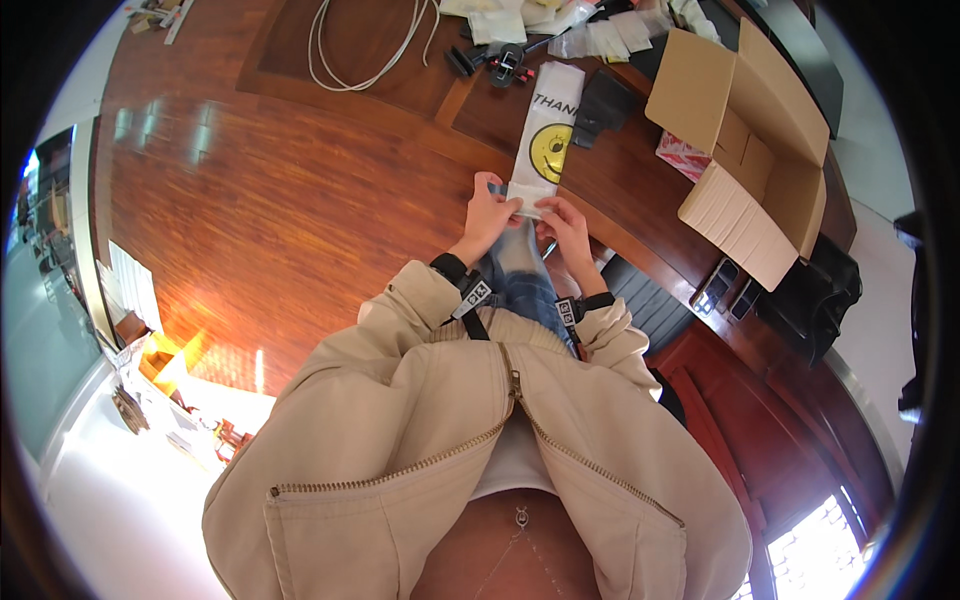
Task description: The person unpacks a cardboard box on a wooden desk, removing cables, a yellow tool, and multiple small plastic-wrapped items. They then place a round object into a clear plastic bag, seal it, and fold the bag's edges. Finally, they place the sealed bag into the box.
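Observation:
A white plastic carrier bag (536, 150), flattened into a long narrow strip, runs from the wooden table toward me past the table's edge. It bears a yellow winking smiley face and black printed writing. My left hand (489, 217) pinches the left side of its near end, thumb on top. At the right side of that end, my right hand (566, 225) grips it between thumb and fingers. The near end looks folded over between the two hands. Below it are my legs in blue jeans (525, 289). Both wrists wear black straps with printed markers.
An open cardboard box (765, 165) stands on the table (622, 180) at the right. Beside the bag lie a black plastic piece (602, 105) and a black clamp-like device (508, 66). A coiled white cable (360, 84), several clear packets (611, 37) and phones (716, 287) are also there.

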`<state>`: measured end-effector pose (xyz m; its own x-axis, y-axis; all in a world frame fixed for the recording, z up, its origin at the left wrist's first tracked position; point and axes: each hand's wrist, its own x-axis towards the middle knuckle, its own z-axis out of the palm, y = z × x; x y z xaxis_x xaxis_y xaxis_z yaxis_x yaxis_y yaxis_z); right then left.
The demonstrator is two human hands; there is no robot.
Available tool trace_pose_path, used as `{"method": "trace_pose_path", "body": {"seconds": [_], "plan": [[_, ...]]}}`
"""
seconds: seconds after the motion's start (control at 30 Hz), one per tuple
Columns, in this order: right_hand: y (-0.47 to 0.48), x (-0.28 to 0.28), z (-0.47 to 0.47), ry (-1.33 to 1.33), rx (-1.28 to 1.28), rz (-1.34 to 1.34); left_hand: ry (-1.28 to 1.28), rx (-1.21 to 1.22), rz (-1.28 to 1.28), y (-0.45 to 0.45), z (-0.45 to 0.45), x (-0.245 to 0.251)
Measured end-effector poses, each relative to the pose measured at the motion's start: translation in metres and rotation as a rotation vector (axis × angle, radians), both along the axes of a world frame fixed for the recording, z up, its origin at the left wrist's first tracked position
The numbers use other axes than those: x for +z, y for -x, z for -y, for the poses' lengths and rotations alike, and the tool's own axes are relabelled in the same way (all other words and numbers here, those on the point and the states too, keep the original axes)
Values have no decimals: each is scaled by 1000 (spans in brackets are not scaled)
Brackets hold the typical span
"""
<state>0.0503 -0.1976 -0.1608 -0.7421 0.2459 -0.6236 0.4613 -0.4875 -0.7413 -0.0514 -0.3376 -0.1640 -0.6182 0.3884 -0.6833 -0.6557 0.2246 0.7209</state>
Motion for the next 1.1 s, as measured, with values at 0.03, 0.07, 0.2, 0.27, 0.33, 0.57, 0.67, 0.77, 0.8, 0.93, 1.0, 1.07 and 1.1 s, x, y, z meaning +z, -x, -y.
{"method": "trace_pose_path", "body": {"seconds": [0.03, 0.07, 0.2, 0.27, 0.33, 0.57, 0.67, 0.77, 0.8, 0.93, 1.0, 1.07, 1.1], "plan": [[-3, 3, -2, 15, 7, -34, -32, 2, 20, 2, 0, 1], [-4, 5, -3, 30, 14, -69, -67, 13, 41, 3, 0, 2], [-8, 6, -7, -105, 93, -67, -89, -82, 57, 8, 5, 5], [-8, 1, -9, -93, 32, -5, -174, -111, 133, 10, 9, 4], [-7, -5, -9, -247, 38, 45, -234, -135, 197, 16, 14, 0], [-9, -31, -11, -312, -41, 61, 135, -592, -525, 16, 14, -17], [-8, -38, -12, -416, -7, 85, 134, -499, -481, 10, 9, -28], [-6, -39, -11, -410, -75, 90, 168, -513, -435, 6, 6, -42], [-6, -38, -11, -345, -90, 120, 134, -467, -340, 4, 6, -45], [-5, -30, -10, -134, -113, 207, 29, -329, -5, 0, 4, -51], [-4, -26, -7, -162, -169, 208, -17, -269, 50, -2, 2, -47], [-3, -24, -1, -240, -273, 207, -15, -203, 63, -6, 1, -40], [-4, -24, 0, -247, -254, 162, -18, -185, 27, -8, 1, -36]]}}
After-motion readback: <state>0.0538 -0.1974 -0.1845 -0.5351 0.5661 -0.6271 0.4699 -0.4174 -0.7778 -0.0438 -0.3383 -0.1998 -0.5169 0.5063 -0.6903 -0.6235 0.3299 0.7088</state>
